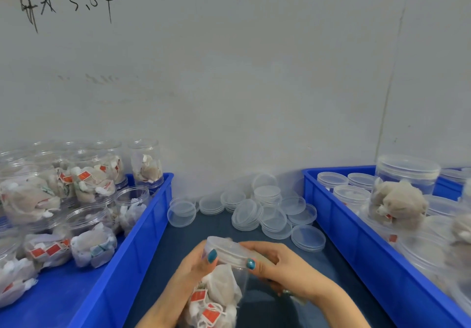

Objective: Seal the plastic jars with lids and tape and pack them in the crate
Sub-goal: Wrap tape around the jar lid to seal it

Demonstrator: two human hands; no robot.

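Observation:
Low in the middle of the head view I hold a clear plastic jar (224, 287) filled with tea bags that carry red tags. A clear lid (225, 248) sits on its mouth. My left hand (196, 264) grips the jar's neck from the left, thumb on the lid's rim. My right hand (275, 264) wraps the lid and jar top from the right. A pile of loose clear lids (257, 210) lies on the dark blue table behind the jar. The blue crate on the right (339, 215) holds several lidded jars (405, 187).
A blue crate on the left (142, 228) holds several open jars (89, 236) of tea bags without lids. A grey wall with handwriting stands right behind the table. The dark strip of table (318, 276) between the two crates is narrow.

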